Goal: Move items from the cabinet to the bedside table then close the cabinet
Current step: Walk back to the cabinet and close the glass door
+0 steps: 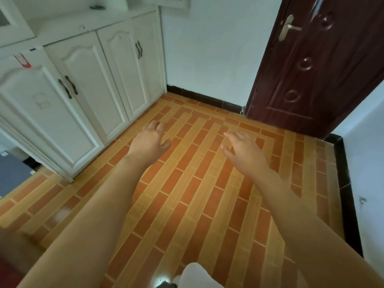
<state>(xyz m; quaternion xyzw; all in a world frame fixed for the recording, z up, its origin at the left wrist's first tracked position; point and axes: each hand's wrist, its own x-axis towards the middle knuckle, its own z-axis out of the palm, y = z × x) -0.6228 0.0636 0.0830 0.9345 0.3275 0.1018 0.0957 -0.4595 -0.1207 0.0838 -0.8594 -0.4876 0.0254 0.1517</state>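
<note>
A white cabinet (83, 80) runs along the left wall, and all of its lower panelled doors with dark handles (67, 88) are closed. My left hand (148, 140) hovers over the tiled floor just right of the cabinet, fingers loosely curled and holding nothing. Further right, my right hand (242, 149) is stretched out over the floor, fingers relaxed and empty. Both arms reach forward from the bottom of the view. No bedside table is in sight, and the cabinet's contents are hidden behind the doors.
A dark red door (311, 65) with a brass handle stands open at the right. The floor (197, 194) is orange and tan tile with a black skirting. A blue surface (10, 175) shows at the far left. Small dark objects (96, 6) lie on the cabinet's counter.
</note>
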